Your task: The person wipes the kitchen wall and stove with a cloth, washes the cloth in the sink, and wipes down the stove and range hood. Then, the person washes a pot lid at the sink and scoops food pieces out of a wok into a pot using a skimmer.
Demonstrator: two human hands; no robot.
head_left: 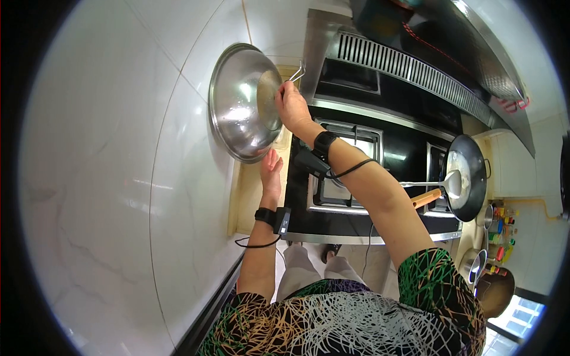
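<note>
A large stainless steel bowl leans on its side by the tiled wall, its rounded outside and flat base turned toward the stove. My right hand is raised beside the bowl's base with the fingers closed. A bent metal wire handle sticks out past those fingertips; what it belongs to is hidden. Just under the bowl's lower rim is my left hand, its fingers stretched upward. It is close to the rim, and whether it touches cannot be made out. Both wrists wear black straps with small devices.
A black gas stove lies to the right of the bowl. On its far burner sits a wok with whitish contents, a metal spatula and a wooden handle. A range hood overhangs. Pots and bottles stand far right.
</note>
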